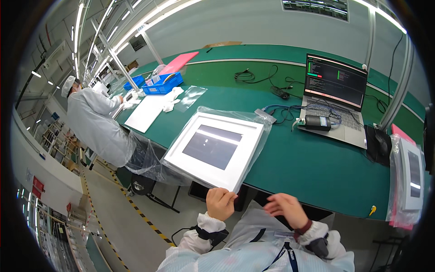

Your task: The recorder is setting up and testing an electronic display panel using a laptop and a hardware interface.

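Note:
A white-framed panel with a dark rectangular screen (213, 146) lies tilted across the front edge of the green table, with a clear plastic bag (261, 149) around it. At the panel's near corner, my left hand (220, 203) is closed, its fingers pinching the edge; whether they grip the bag as well, I cannot tell. My right hand (286, 209) hovers just off the table edge, to the right of that corner. Its fingers are loosely bent, slightly blurred and apart from the panel, with nothing seen in them.
Behind the panel stands an open laptop (335, 90) with a black box (317, 122) and cables on it. A mouse (379, 141) is beside it. Another bagged panel (411, 174) lies far right. Blue bins (164, 85) and a co-worker (97, 118) are at left.

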`<control>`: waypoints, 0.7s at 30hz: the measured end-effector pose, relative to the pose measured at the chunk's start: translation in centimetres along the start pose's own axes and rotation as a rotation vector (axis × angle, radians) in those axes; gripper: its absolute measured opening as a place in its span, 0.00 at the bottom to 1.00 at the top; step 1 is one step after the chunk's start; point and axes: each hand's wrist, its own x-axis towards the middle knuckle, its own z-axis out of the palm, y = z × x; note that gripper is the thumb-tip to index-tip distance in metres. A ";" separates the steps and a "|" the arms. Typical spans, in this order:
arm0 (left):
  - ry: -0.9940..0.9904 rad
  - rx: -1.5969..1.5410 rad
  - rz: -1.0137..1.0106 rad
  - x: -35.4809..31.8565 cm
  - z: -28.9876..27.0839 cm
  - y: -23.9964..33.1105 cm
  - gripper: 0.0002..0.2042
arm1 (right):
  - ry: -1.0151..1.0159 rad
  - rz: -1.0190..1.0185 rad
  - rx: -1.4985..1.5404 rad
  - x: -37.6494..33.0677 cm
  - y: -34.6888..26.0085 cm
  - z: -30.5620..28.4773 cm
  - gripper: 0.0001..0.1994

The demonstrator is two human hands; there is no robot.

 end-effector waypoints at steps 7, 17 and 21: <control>-0.011 0.046 0.078 -2.0 0.1 1.8 0.06 | -0.131 0.049 0.243 6.3 2.4 6.0 0.20; 0.678 -0.547 -1.055 -4.0 -2.2 -7.5 0.29 | 0.085 -0.096 0.208 8.2 5.9 7.1 0.16; 0.524 -1.700 -1.307 -4.5 -3.9 -14.2 0.34 | 0.185 -0.170 0.070 8.1 5.8 7.5 0.15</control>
